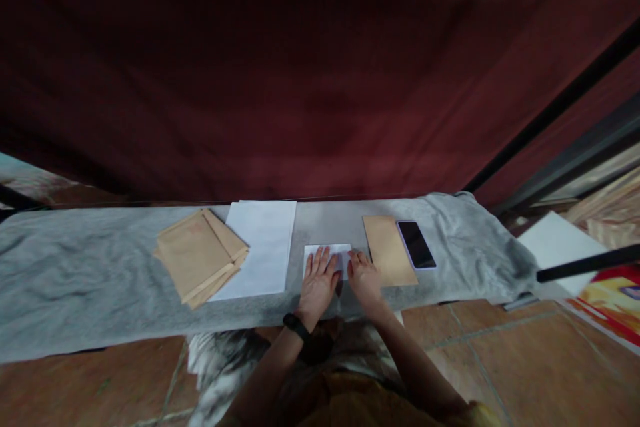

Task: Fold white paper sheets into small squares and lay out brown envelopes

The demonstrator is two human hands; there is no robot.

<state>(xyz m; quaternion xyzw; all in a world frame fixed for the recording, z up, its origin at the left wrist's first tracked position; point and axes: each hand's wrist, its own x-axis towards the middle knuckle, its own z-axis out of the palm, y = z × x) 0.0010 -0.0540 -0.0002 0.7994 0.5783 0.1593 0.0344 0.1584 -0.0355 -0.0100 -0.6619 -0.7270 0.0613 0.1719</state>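
A small folded piece of white paper lies on the grey cloth right in front of me. My left hand rests flat on it, fingers spread, with a black band on the wrist. At the paper's right edge is my right hand, its fingers bent and drawn together on that edge. A brown envelope lies just beyond the right hand. Left of my hands is a stack of white paper sheets, partly covered by a fanned pile of brown envelopes.
A phone with a dark screen lies beside the single envelope. The grey cloth covers a long narrow bench. Behind it hangs a dark red curtain-like sheet. Black bars cross at right, and tiled floor shows below.
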